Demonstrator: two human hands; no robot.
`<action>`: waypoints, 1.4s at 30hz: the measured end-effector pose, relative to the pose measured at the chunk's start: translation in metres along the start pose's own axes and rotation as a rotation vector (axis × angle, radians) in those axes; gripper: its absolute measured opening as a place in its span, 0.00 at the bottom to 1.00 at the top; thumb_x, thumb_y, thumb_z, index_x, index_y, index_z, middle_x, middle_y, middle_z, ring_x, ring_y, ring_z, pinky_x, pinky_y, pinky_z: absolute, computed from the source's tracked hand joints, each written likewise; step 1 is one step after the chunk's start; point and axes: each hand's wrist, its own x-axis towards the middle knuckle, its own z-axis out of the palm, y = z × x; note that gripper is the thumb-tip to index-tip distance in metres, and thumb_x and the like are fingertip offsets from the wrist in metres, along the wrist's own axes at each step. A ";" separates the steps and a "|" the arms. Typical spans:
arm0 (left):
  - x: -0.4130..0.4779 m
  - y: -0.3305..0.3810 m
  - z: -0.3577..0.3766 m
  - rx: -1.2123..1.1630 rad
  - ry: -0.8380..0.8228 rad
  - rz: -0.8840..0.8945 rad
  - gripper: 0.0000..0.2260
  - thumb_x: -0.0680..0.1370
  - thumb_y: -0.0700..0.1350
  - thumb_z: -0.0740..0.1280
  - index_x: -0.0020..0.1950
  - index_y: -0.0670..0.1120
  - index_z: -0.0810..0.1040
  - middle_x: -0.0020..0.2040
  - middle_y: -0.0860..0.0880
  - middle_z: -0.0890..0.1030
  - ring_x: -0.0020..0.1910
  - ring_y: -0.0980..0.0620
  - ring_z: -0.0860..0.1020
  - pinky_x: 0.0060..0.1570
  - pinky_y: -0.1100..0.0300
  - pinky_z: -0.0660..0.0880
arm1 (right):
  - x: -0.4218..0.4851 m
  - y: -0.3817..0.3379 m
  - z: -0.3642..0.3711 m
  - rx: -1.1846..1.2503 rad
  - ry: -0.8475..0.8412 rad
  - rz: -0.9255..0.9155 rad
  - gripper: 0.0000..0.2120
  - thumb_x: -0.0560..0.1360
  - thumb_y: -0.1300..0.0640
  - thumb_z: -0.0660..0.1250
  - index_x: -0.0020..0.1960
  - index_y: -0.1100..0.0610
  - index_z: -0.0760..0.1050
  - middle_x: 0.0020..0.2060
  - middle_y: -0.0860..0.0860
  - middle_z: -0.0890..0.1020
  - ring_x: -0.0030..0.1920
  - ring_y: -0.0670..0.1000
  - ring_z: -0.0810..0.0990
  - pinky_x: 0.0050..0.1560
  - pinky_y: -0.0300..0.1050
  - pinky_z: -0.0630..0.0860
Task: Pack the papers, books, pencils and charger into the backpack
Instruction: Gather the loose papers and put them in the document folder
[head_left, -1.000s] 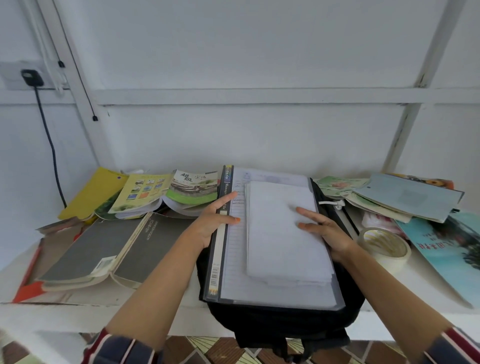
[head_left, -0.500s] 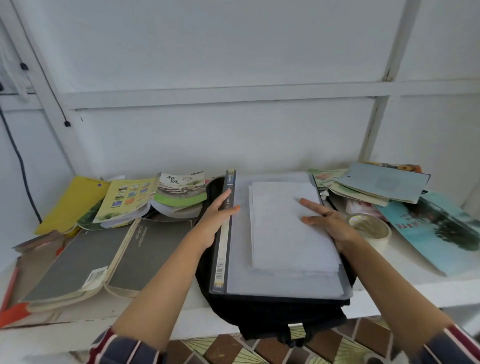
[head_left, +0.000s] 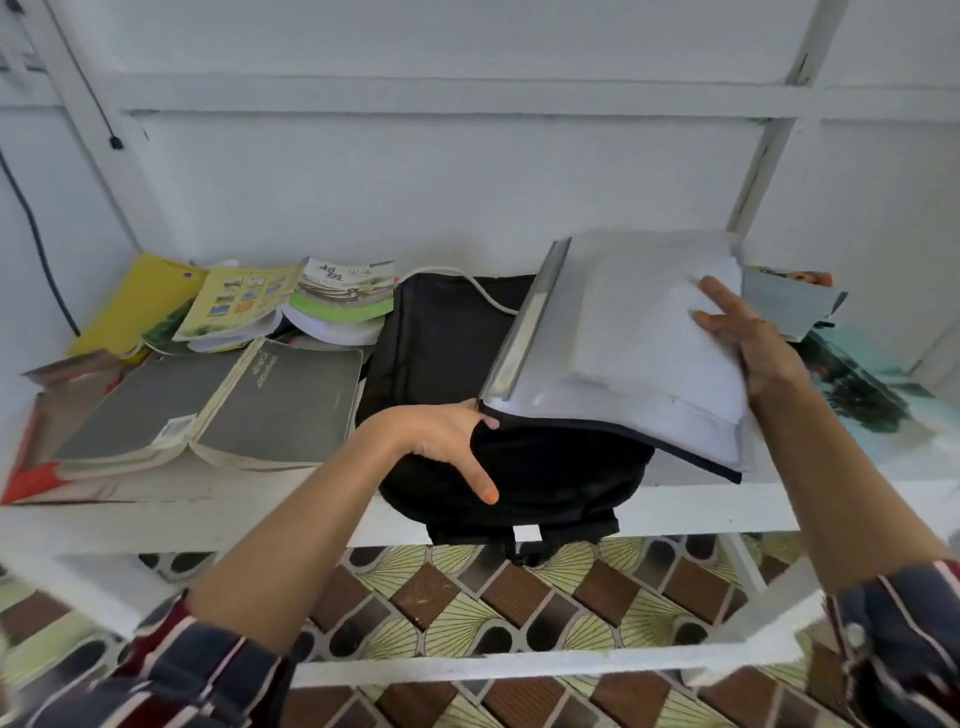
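holding the folder (head_left: 527, 338) over the black backpack (head_left: 452, 343), tilted, with the stack of papers (head_left: 665, 338) riding on top. pinching the right edge of folder and papers with the right hand (head_left: 753, 343), two digits spread on the top sheet, the rest hidden beneath. propping the near left corner with the left hand (head_left: 441, 441), fingertips bunched against it, thumb poking out loose toward the shelf edge. no pinch to be seen there.

and the bit that matters: finding the bag's mouth. lying flat on the white shelf (head_left: 208, 525), top loop hanging over the near edge, so probably opening at the near end, just below the left fingertips. cannot tell from here whether unzipped. running near to far with the folder's long axis, spine on the left, roughly in line with the bag's length. likely calls for dipping the near short edge down and in. nearer that mouth with the left hand, so probably a job for those fingers first.

watch the white cable (head_left: 485, 291), maybe the charger's lead, snaking over the bag's far end, right beneath the folder. crowded on the left by an open grey book (head_left: 280, 400) just beside the bag, with paperbacks (head_left: 337, 296) behind it. more books (head_left: 789, 306) past the folder's right edge. nothing seen inside the bag yet.
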 end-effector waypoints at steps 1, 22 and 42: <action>-0.001 0.006 0.007 0.044 0.004 -0.008 0.45 0.61 0.54 0.79 0.72 0.55 0.60 0.70 0.55 0.62 0.67 0.56 0.62 0.70 0.54 0.61 | -0.004 -0.004 -0.006 -0.009 -0.006 -0.008 0.23 0.76 0.67 0.59 0.69 0.53 0.66 0.52 0.48 0.79 0.41 0.42 0.82 0.39 0.35 0.79; -0.026 0.049 0.027 -0.061 0.064 0.010 0.19 0.69 0.37 0.74 0.43 0.55 0.68 0.47 0.54 0.78 0.47 0.51 0.75 0.46 0.63 0.74 | -0.043 -0.022 -0.048 0.017 -0.109 -0.007 0.24 0.78 0.66 0.54 0.73 0.54 0.60 0.47 0.44 0.84 0.44 0.45 0.84 0.42 0.38 0.80; 0.014 0.000 -0.011 0.459 0.628 0.072 0.15 0.81 0.41 0.56 0.59 0.52 0.79 0.63 0.49 0.67 0.64 0.47 0.64 0.65 0.53 0.62 | -0.049 -0.033 -0.041 0.037 -0.020 -0.044 0.21 0.79 0.67 0.52 0.67 0.49 0.64 0.47 0.40 0.82 0.41 0.41 0.83 0.37 0.35 0.79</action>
